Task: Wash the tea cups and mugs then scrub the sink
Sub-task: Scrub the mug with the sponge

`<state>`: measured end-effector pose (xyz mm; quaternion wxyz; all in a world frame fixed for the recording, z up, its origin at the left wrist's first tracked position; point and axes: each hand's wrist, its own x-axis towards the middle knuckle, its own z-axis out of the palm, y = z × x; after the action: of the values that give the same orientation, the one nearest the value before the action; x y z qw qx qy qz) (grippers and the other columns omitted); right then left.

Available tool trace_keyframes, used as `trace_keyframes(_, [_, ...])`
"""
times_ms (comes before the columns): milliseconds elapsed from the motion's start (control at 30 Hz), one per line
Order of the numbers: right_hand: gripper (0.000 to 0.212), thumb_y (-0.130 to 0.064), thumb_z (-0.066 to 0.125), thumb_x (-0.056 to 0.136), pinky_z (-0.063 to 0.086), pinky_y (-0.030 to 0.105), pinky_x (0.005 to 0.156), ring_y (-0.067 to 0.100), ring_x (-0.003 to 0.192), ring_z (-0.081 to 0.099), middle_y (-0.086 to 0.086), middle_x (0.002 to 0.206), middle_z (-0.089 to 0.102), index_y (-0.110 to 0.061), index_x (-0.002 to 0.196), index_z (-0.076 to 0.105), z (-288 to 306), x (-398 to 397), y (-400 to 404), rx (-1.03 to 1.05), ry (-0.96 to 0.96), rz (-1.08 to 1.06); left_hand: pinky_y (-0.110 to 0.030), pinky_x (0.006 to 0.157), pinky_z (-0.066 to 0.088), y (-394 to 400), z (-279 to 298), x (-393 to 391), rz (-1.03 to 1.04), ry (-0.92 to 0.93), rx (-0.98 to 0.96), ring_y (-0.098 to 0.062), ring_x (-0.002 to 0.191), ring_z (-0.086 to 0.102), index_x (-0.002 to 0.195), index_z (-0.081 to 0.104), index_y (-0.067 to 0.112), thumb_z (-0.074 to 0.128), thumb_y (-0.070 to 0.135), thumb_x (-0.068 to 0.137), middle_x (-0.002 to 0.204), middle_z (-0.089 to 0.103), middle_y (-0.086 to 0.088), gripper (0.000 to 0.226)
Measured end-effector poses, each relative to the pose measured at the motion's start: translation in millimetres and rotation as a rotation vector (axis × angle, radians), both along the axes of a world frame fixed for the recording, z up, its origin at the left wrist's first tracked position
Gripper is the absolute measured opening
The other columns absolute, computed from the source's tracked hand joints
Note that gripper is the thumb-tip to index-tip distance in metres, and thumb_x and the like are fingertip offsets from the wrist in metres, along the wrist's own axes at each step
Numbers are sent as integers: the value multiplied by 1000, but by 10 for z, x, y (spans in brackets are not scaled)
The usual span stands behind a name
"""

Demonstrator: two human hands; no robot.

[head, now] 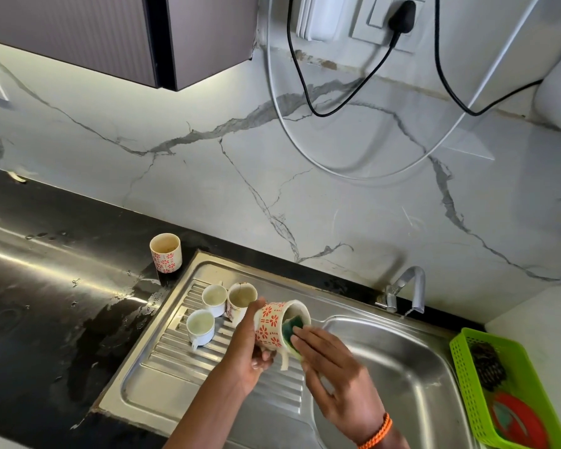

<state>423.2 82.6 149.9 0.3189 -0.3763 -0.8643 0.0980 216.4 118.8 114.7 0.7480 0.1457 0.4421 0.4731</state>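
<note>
The patterned mug (274, 324) lies tipped on its side over the drainboard (175, 361), at about nine o'clock from the sink (399, 361) basin. The left hand (251, 346) grips it, fingers curled round its body. The right hand (331, 367) pinches a green sponge (291, 332) pushed into the mug's mouth. To scrub well, I judge the mug should turn against the sponge so the whole inner wall and rim get wiped. Three cups (214, 299) wait at ten o'clock; another mug (166, 253) stands on the black table (46, 303) beyond.
</note>
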Motion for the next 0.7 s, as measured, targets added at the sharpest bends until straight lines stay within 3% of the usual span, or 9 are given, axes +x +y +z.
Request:
trace_keyframes(133, [48,-14,63,100,43,39,119,14,154,35,-3,161,48,-19,147,60,31,126,173,185,-407,70,-22,41,35,21,43,-90,-111,167,-23,-17,48,53,117,71,-4,71,65,88,80,69,-19,75])
trace_keyframes(233, [51,-19,59,99,39,35,122,11,155,33,-5,162,45,-22,150,56,14,-8,98,121,-438,28,-24,45,35,45,189,-107,-70,288,-9,-17,50,55,116,71,4,68,58,93,78,72,-16,59])
trace_keyframes(300, [50,-29,62,99,42,32,119,1,148,41,-13,157,50,-28,149,56,-11,-184,-46,-127,-233,-59,-25,47,39,50,252,-99,-22,351,55,-16,57,63,114,71,14,65,56,96,79,74,-14,45])
trace_keyframes(367, [47,-27,69,93,52,38,110,0,127,61,-15,140,66,-28,140,65,54,-355,-106,-588,211,-120,-25,53,45,27,250,-79,11,403,129,-16,72,71,114,71,28,67,59,94,90,78,-13,37])
trace_keyframes(467, [60,-6,73,73,60,39,93,31,117,71,11,123,76,-9,132,67,143,-407,17,-1132,949,-141,-27,58,48,-56,213,-41,49,411,188,-19,84,74,113,71,43,67,63,92,101,79,-10,29])
trace_keyframes(500, [67,-3,75,67,61,41,90,39,120,68,18,125,73,-4,133,65,141,-402,52,-1227,1112,-139,-27,59,49,-79,199,-38,70,396,196,-19,84,75,114,71,43,67,65,92,101,79,-9,31])
trace_keyframes(567, [86,-5,83,54,62,41,86,46,124,64,25,130,69,-2,137,61,107,-402,46,-1302,1221,-108,-25,58,49,-94,191,-33,93,391,203,-19,85,75,114,70,43,66,69,88,101,79,-8,37])
trace_keyframes(633, [99,-12,90,52,61,41,91,40,125,65,18,134,69,-6,145,55,54,-426,13,-1194,1093,-118,-25,56,49,-79,201,-37,106,377,190,-20,85,74,114,71,42,66,66,86,101,79,-8,38])
trace_keyframes(700, [85,-24,90,73,56,37,102,22,129,64,0,141,66,-19,149,53,-36,-383,-90,-803,629,-75,-23,51,46,-62,201,-31,114,323,138,-19,78,70,116,73,34,68,61,91,96,78,-10,37])
